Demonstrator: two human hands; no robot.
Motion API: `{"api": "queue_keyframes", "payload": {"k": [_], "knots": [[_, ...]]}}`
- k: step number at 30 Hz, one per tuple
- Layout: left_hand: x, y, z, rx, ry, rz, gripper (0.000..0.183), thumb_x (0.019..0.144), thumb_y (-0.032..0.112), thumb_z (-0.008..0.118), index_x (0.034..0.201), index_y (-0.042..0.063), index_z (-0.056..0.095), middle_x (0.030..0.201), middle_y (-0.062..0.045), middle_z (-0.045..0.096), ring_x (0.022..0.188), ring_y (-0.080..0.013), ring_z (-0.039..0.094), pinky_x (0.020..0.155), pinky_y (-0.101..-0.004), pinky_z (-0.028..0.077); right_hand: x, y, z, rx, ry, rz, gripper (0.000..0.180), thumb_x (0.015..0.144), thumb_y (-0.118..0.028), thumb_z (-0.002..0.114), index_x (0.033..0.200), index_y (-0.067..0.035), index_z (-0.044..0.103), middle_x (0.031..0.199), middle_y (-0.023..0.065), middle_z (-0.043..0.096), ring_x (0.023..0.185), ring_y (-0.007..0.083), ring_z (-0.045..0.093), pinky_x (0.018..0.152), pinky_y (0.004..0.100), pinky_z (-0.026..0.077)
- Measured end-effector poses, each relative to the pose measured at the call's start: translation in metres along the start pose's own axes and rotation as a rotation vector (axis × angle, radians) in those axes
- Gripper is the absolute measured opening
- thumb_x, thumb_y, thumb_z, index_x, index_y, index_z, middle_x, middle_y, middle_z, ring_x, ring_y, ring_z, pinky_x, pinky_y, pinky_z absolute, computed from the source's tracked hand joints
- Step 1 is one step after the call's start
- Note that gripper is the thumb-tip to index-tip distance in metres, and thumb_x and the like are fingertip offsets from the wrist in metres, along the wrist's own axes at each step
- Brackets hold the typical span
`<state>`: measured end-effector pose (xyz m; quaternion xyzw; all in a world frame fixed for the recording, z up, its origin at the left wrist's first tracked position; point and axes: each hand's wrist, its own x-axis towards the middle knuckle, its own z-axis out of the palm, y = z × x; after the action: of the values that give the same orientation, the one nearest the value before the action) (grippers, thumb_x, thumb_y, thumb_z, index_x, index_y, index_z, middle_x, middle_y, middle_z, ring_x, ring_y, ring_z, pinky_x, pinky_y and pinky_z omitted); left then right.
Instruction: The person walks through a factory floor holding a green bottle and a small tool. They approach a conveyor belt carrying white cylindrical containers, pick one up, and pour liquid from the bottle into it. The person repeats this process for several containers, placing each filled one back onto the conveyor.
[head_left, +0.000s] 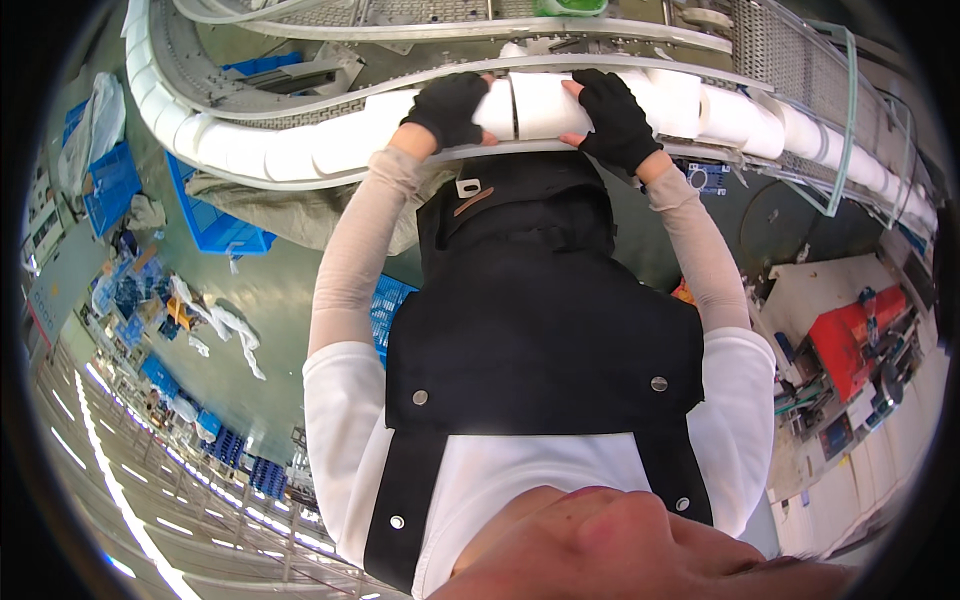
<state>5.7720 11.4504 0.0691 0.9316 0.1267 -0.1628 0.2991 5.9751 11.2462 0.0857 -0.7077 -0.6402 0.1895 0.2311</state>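
Observation:
White rolls of paper (551, 106) lie end to end in a long row on a curved conveyor (322, 118). My left hand (450, 111), in a black fingerless glove, rests over the rolls left of centre, thumb on the near side and fingertips on the far side of one. My right hand (615, 120), gloved alike, spans the roll right of centre in the same way. Between the hands a narrow dark gap parts two rolls. Both hands grip the rolls where they lie on the belt, near its metal side rail (525, 147).
Blue plastic crates (217, 225) and a crumpled woven sheet (300, 210) lie below the conveyor at left. A metal guard frame (847, 127) arches over the belt at right. A red machine part (847, 337) stands at lower right. A green container (570, 7) is beyond the conveyor.

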Motion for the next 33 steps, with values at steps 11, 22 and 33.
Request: {"api": "queue_keyframes", "payload": {"k": [11, 22, 33], "knots": [[-0.078, 0.018, -0.066, -0.140, 0.464, 0.135, 0.095, 0.053, 0.048, 0.085, 0.129, 0.005, 0.047, 0.123, -0.015, 0.053, 0.114, -0.0324, 0.051, 0.096, -0.0408, 0.042, -0.023, -0.028, -0.032, 0.305, 0.202, 0.189, 0.074, 0.069, -0.033, 0.079, 0.131, -0.007, 0.047, 0.127, 0.0167, 0.052, 0.120, 0.0306, 0.048, 0.099, 0.0382, 0.040], [-0.113, 0.098, -0.033, -1.853, 0.721, -0.108, 0.109, 0.070, 0.081, 0.048, 0.143, 0.004, 0.025, 0.140, -0.017, 0.039, 0.124, -0.0320, 0.045, 0.102, -0.0448, 0.041, 0.014, -0.134, -0.013, 1.290, 0.041, 0.316, 0.066, 0.092, -0.037, 0.053, 0.140, 0.001, 0.032, 0.134, 0.0149, 0.046, 0.123, 0.0237, 0.045, 0.103, 0.0355, 0.035], [-0.134, 0.117, -0.006, -1.602, 1.173, -0.179, 0.099, 0.072, 0.042, 0.073, 0.144, 0.001, 0.018, 0.132, -0.016, 0.042, 0.121, -0.0253, 0.044, 0.102, -0.0373, 0.037, 0.014, -0.179, -0.001, 1.955, -0.328, 0.603, 0.075, 0.086, -0.041, 0.059, 0.141, 0.001, 0.028, 0.137, 0.0151, 0.043, 0.124, 0.0238, 0.045, 0.105, 0.0345, 0.036]]}}
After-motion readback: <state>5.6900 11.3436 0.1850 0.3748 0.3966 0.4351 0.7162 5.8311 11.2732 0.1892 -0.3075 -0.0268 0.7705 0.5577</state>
